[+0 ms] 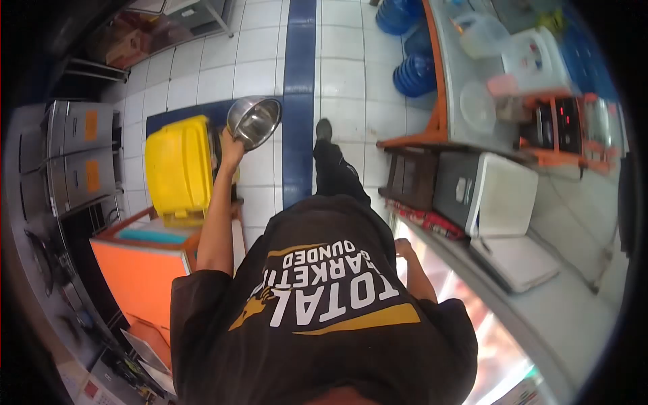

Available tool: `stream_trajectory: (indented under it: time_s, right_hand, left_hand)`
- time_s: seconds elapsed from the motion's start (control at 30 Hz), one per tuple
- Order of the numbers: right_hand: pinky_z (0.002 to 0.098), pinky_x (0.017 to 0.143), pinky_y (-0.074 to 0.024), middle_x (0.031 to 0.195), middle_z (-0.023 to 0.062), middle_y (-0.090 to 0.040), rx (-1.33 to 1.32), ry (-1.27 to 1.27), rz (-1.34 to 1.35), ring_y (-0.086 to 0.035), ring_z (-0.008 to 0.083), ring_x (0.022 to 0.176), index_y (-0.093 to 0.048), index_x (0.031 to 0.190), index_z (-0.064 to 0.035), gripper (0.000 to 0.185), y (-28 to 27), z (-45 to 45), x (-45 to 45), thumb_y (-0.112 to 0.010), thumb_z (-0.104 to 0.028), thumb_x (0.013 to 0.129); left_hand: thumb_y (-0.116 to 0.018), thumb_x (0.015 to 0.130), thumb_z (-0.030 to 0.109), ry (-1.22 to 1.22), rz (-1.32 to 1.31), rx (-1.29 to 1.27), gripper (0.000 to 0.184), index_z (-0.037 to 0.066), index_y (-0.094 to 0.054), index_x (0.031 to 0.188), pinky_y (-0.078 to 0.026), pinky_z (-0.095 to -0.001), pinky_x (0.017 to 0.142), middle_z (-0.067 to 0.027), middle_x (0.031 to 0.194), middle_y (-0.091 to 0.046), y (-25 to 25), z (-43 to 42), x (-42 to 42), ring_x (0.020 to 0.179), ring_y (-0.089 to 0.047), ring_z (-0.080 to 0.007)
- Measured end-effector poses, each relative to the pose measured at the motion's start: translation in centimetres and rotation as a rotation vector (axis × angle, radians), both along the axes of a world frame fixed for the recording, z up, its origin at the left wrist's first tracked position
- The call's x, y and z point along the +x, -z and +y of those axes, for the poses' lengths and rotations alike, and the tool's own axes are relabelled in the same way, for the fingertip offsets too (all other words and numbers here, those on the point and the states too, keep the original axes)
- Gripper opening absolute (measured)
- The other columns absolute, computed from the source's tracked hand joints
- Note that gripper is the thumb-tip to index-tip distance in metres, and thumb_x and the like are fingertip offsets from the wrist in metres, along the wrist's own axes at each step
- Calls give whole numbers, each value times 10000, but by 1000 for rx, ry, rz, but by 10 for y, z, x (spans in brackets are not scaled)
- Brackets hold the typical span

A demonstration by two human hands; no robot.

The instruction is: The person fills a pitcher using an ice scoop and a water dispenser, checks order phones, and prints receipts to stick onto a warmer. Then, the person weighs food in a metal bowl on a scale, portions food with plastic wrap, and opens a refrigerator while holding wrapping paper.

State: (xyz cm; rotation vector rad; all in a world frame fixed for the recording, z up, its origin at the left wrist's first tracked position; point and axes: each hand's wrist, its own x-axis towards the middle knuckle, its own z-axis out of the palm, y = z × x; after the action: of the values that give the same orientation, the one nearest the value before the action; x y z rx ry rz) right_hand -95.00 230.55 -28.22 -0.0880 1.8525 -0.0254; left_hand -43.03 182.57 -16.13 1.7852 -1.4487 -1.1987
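Observation:
My left hand (pixel 233 145) is closed on the rim of a shiny metal bowl (pixel 256 125), held out ahead over the tiled floor. The bowl is tilted so that its inside shows, and I make out nothing in it. A yellow lidded bin (pixel 177 169) stands just left of that hand. Down by my right side hangs my right hand (pixel 403 248), beside a brightly lit glass-fronted case (pixel 449 287). Its fingers are small and partly hidden behind my shirt, so I cannot tell whether they hold anything.
An orange cabinet (pixel 145 273) stands left of me, with steel units (pixel 84 152) beyond it. On the right are a wooden stool (pixel 410 179), an orange-framed table (pixel 466 125), blue water jugs (pixel 413 74) and a white-lidded box (pixel 506 196). A blue tile strip (pixel 299 88) runs ahead.

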Motion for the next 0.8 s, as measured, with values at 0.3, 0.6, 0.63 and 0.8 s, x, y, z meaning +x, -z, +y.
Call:
stream_trajectory:
  time_s: [0.3,0.6,0.63,0.8]
  right_hand:
    - [285,624,-525,893,101,-710,-808,-419,207,-682,153,738,-667,1064,3,249,-24,-714,-26,-535,-179,957]
    - [304,627,-524,781,96,-706,-899,-437,163,-670,158,699,-684,1002,-14,323,-30,-1115,-31,-577,-316,962]
    - [329,624,-517,707,100,-690,-831,-665,343,-668,166,668,-701,907,-12,375,-30,-1116,-48,-571,-363,940]
    - [517,742,-518,1020,194,-693,-306,-1338,203,-668,381,896,-706,873,-64,362,0,-1104,-139,-617,-411,820]
  left_hand:
    - [-425,978,93,-495,920,649,369,-108,-411,1287,-629,-458,756,-256,1182,-596,-50,-276,-90,1005,-667,-363]
    - [-446,935,28,-695,1092,595,364,-111,-400,1269,-599,-429,781,-252,1157,-593,-26,-664,-133,998,-651,-338]
    - [-447,935,29,-642,1090,623,365,-112,-397,1268,-591,-425,793,-254,1170,-587,-37,-715,-137,1020,-647,-346]
    - [-499,910,52,-343,999,604,421,-100,-388,1286,-564,-375,813,-255,1213,-578,-107,-967,-159,1069,-641,-372]
